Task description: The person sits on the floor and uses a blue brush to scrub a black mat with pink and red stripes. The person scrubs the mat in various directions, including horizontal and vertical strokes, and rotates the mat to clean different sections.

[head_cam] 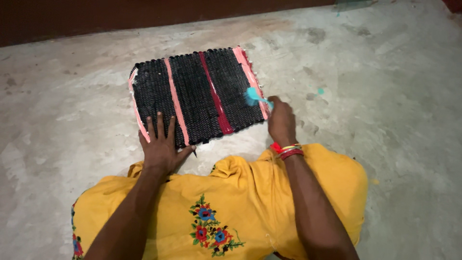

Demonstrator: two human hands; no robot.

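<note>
A black woven mat (192, 91) with pink and dark red stripes lies flat on the concrete floor in front of me. My left hand (161, 144) presses flat on its near left edge, fingers spread. My right hand (280, 120) grips a small turquoise brush (254, 96) whose head rests on the mat's right side, near the pink border stripe. Red and yellow bangles (288, 150) circle my right wrist.
My yellow garment (231, 207) with embroidered flowers covers my knees at the bottom. The grey concrete floor (385, 120) stretches all around, with small turquoise flecks right of the mat. A dark brown wall base (96, 17) runs along the top.
</note>
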